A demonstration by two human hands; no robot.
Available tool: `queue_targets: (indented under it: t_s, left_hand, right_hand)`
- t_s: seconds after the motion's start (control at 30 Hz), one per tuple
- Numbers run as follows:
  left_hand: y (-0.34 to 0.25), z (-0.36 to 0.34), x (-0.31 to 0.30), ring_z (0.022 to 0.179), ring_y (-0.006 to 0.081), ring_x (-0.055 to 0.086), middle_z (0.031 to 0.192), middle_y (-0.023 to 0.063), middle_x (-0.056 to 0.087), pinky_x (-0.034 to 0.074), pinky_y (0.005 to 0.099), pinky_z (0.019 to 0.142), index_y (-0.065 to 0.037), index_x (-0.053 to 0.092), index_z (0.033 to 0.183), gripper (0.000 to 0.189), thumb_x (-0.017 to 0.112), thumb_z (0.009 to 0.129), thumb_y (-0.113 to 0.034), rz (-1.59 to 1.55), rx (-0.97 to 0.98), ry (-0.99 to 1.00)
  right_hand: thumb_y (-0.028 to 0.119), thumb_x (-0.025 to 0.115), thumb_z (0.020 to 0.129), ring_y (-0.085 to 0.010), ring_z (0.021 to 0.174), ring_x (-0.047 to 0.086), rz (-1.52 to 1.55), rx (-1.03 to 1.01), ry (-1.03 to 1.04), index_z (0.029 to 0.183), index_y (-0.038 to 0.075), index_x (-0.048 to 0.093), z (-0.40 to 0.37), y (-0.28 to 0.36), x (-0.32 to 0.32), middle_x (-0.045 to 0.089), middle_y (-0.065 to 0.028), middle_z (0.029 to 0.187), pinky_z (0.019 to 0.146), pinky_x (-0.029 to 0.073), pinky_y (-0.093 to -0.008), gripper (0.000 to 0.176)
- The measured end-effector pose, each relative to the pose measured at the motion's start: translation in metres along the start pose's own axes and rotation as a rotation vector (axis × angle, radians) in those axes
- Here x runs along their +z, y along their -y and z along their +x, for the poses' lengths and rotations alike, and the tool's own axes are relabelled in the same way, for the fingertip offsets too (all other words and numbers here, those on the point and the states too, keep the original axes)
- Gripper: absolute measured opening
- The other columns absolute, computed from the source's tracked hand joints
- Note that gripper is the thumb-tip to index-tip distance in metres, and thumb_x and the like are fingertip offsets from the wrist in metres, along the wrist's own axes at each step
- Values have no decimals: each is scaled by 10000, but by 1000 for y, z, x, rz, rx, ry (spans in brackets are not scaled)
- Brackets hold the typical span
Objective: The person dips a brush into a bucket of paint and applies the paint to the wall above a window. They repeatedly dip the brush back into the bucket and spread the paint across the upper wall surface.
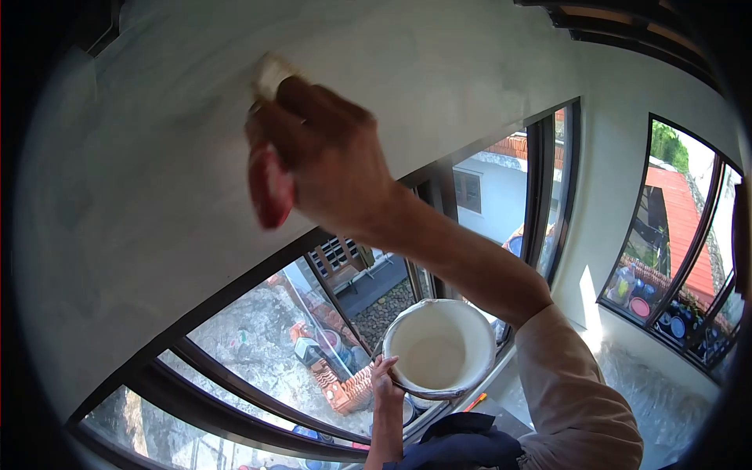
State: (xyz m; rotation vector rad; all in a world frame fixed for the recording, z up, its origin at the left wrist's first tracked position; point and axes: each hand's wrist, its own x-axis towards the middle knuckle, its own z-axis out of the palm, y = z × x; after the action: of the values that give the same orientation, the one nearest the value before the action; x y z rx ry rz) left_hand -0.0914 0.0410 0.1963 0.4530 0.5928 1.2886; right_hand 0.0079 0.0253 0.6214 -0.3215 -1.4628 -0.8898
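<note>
A paintbrush with a red handle (270, 188) and pale bristles (274, 72) is gripped in my right hand (333, 153), raised high in front of the grey-white wall (172, 172). Its bristles are at the wall surface, slightly blurred. Lower down, my left hand (384, 377) has its fingers closed on the rim of a white bucket (442, 345). The bucket's mouth faces up towards me, and pale paint or residue coats its inside and rim.
Dark-framed windows (294, 274) run below the wall, with a courtyard and roof tiles beyond the glass. Another window (674, 227) stands at the right. Clear plastic sheeting (658, 407) covers the floor at lower right. Dark beams (627, 23) cross the top right.
</note>
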Motion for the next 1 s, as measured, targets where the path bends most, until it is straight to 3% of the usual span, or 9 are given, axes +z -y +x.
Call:
queue_targets:
  t_s: [0.13, 0.2, 0.37, 0.5, 0.6, 0.67, 0.77, 0.87, 1.0]
  left_hand:
    - [1, -9, 15, 907, 235, 607, 956, 98, 618, 490, 349, 853, -33, 550, 947, 204, 559, 754, 33, -32, 2, -19]
    - [1, -1, 5, 907, 241, 608, 949, 107, 620, 487, 360, 862, -25, 551, 935, 191, 551, 753, 31, -42, -5, -66]
    - [-4, -11, 20, 896, 239, 609, 924, 107, 621, 491, 362, 852, -17, 548, 930, 194, 561, 743, 32, -38, -2, -50]
    - [0, -11, 7, 872, 236, 617, 911, 110, 627, 500, 353, 829, -16, 555, 924, 195, 571, 739, 43, -59, 48, -27]
    - [-2, -11, 9, 866, 231, 619, 913, 109, 628, 503, 348, 823, -16, 560, 934, 213, 580, 734, 52, -44, 69, -38]
    - [-1, -9, 10, 866, 227, 620, 917, 107, 630, 504, 347, 823, -16, 562, 941, 230, 588, 726, 60, -51, 61, -18]
    - [1, -6, 7, 887, 230, 618, 939, 110, 630, 502, 351, 832, -12, 563, 963, 233, 582, 738, 47, -28, 58, -9]
    - [0, -8, 9, 1027, 256, 573, 1096, 132, 587, 445, 383, 933, -14, 496, 1132, 379, 556, 760, 29, 7, 8, 0]
    - [1, -12, 11, 1071, 264, 551, 1135, 135, 560, 426, 395, 958, -17, 452, 1201, 448, 546, 765, 26, 21, -19, -70]
  right_hand:
    - [70, 759, 615, -221, 687, 592, 470, -96, -4, 804, 28, 563, -14, 104, 44, 558, -114, 815, 538, 514, -332, 276]
    - [62, 732, 690, -256, 736, 617, 881, 114, 203, 803, 15, 615, 1, 105, 45, 592, -118, 775, 619, 542, -365, 169]
    - [36, 615, 767, -251, 488, 603, 493, 203, -171, 671, 13, 608, 38, -40, -3, 602, -115, 572, 495, 478, -326, 98]
    - [45, 589, 862, -182, 488, 538, -196, 62, -301, 733, -15, 577, 71, -151, -75, 602, -104, 624, 454, 409, -286, 143]
    - [27, 582, 852, -181, 499, 528, -207, -33, -363, 720, -6, 557, 87, -151, -72, 583, -99, 609, 458, 404, -282, 139]
    - [-10, 573, 828, -186, 563, 579, -172, 0, -18, 715, -12, 564, 83, -118, -50, 595, -99, 617, 486, 426, -292, 114]
    - [97, 655, 735, -260, 716, 645, -47, -242, 52, 852, 67, 639, 58, -26, 3, 599, -104, 769, 628, 526, -350, 122]
    - [44, 691, 681, -256, 630, 602, 479, -192, 13, 758, 29, 599, 46, 59, 41, 553, -104, 640, 565, 506, -357, 121]
    - [112, 672, 723, -293, 679, 641, 541, -9, -36, 805, 19, 637, 71, 26, 42, 619, -173, 715, 683, 517, -425, 129]
